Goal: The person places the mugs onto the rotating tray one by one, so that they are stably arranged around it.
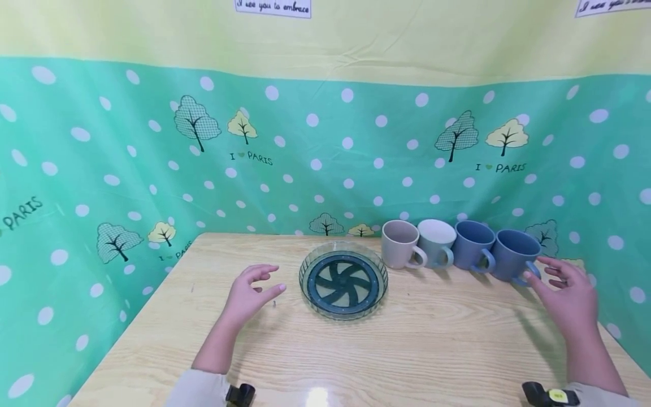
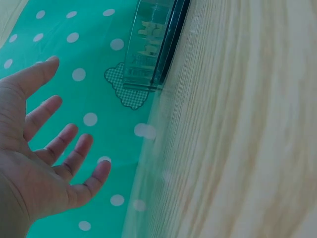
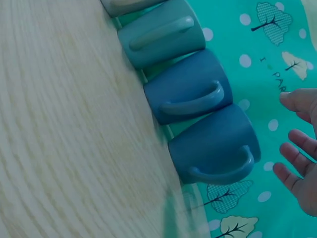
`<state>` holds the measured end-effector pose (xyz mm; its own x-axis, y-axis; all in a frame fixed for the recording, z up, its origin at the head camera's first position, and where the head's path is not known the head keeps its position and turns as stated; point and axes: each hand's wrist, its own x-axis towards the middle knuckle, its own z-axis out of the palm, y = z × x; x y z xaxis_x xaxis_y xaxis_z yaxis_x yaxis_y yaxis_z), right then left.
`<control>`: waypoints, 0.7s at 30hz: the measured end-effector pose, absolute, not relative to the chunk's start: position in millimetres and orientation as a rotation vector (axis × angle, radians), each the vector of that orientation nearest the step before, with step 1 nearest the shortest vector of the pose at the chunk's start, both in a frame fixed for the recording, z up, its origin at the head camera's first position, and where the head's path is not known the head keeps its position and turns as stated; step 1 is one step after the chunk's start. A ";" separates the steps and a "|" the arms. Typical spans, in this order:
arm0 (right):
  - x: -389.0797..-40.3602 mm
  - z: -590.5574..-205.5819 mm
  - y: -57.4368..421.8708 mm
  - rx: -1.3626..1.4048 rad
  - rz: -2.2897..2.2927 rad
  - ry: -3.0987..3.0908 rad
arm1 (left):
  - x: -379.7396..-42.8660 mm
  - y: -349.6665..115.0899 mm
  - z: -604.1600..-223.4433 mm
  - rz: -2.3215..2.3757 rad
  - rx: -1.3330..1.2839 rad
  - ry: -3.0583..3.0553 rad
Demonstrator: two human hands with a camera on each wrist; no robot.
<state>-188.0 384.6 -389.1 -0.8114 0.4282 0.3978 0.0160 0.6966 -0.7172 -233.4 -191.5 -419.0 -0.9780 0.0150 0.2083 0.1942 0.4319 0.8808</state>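
Observation:
A row of mugs stands upright at the back right of the table: a pinkish-beige mug (image 1: 399,244), a grey-green mug with a white inside (image 1: 434,249), a blue mug (image 1: 469,249) and, at the right end, another blue mug (image 1: 510,257). My right hand (image 1: 568,294) is by that end mug's handle, thumb and fingers spread apart; in the right wrist view a gap shows between the fingers and the mug (image 3: 218,144). Left of a round clear dish with a dark pinwheel base (image 1: 343,282), my left hand (image 1: 249,297) hovers with loosely bent fingers, holding nothing.
The wooden table (image 1: 407,350) reaches back to a green polka-dot cloth (image 1: 285,124) hanging behind and at both sides. The mugs stand close together near that cloth, their handles turned toward the front right. The dish sits left of the beige mug.

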 end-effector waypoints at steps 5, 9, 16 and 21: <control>-192.4 -394.6 390.5 -0.362 0.988 -2.348 | -237.3 -188.7 -422.2 -1.602 -0.181 -2.516; -194.8 -396.0 393.3 -0.378 0.967 -2.377 | -239.4 -186.2 -423.2 -1.633 -0.162 -2.511; -201.4 -399.7 397.9 -0.434 0.971 -2.391 | -244.0 -181.1 -425.6 -1.701 -0.082 -2.507; -207.2 -404.5 403.3 -0.556 1.047 -2.383 | -249.5 -179.0 -428.1 -1.789 -0.008 -2.494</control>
<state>-207.2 403.3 -404.5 -0.8046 0.5346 0.2586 0.1713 0.6259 -0.7608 -249.5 -179.0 -428.1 -0.9974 -0.0382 0.0618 0.0463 0.3213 0.9458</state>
